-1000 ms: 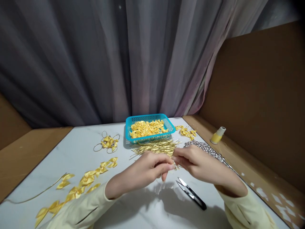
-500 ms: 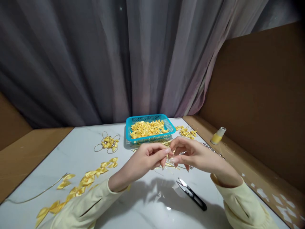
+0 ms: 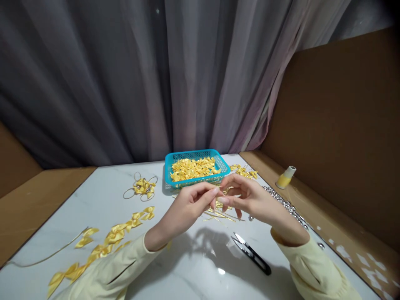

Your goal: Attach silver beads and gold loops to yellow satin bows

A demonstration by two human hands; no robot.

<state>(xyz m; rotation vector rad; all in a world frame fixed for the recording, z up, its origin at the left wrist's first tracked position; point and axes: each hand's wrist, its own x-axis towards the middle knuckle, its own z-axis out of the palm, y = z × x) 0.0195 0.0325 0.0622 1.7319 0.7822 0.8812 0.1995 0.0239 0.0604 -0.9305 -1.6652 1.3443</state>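
Note:
My left hand (image 3: 195, 204) is closed in a pinch, thumb against forefinger, above the table in front of the basket. Whatever lies in that pinch is too small to make out. My right hand (image 3: 246, 198) meets it fingertip to fingertip, its fingers bent and the thumb drawn in close; what it grips is hidden too. Beneath both hands lie thin gold wire strips (image 3: 223, 215). Just behind them stands a blue basket (image 3: 169, 182) heaped with yellow ribbon bows (image 3: 193, 168). Black-handled thread snips (image 3: 253, 254) rest on the table, nearer to me.
Yellow bows (image 3: 115, 234) form a line at left, beside a gold cord (image 3: 51, 255). A looped bow piece (image 3: 143, 186) sits left of the basket, more bows (image 3: 245, 171) right of it. Silver beads (image 3: 286, 204) and a yellow thread spool (image 3: 285, 178) are on the right.
My right hand has shifted slightly left and up, uncovering more of the silver beads. The left hand stays nearly in place, still pinching.

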